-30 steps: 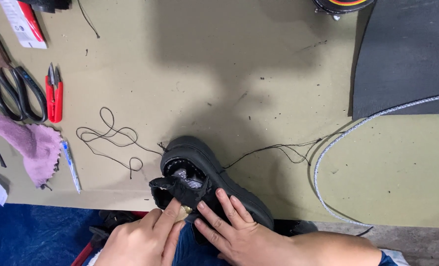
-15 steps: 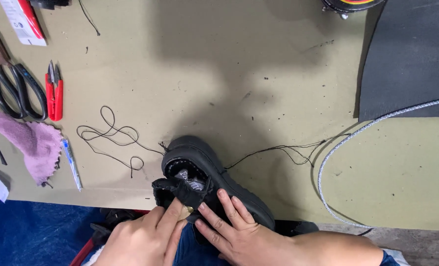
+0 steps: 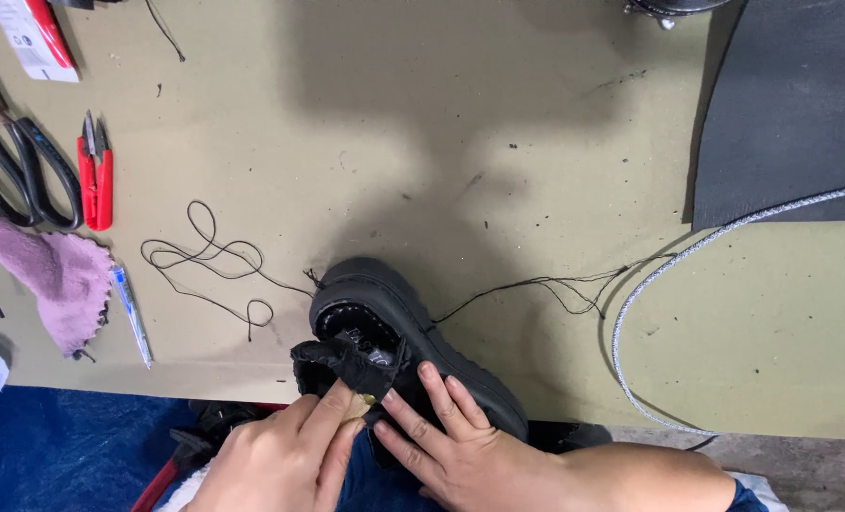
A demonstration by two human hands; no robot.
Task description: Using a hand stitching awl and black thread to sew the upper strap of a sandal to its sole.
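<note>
Between both hands' grip, black shoe (image 3: pixel 394 332)

A big tan surface (image 3: pixel 460 142) fills most of the view. At 9 o'clock lie black scissors (image 3: pixel 15 175), and just beside them sit small red snips (image 3: pixel 95 175). Below those, at 8 o'clock, is a soft pink cloth (image 3: pixel 53 275) with a clear pen (image 3: pixel 130 313) next to it. A loose black thread (image 3: pixel 209 261) curls in loops near the middle left. At 2 o'clock a dark grey sheet (image 3: pixel 792 104) covers the corner. A white and grey cord (image 3: pixel 669 275) bends in a curve at 3 o'clock. At 7 o'clock, off the edge, there is something blue (image 3: pixel 53 446).
</note>
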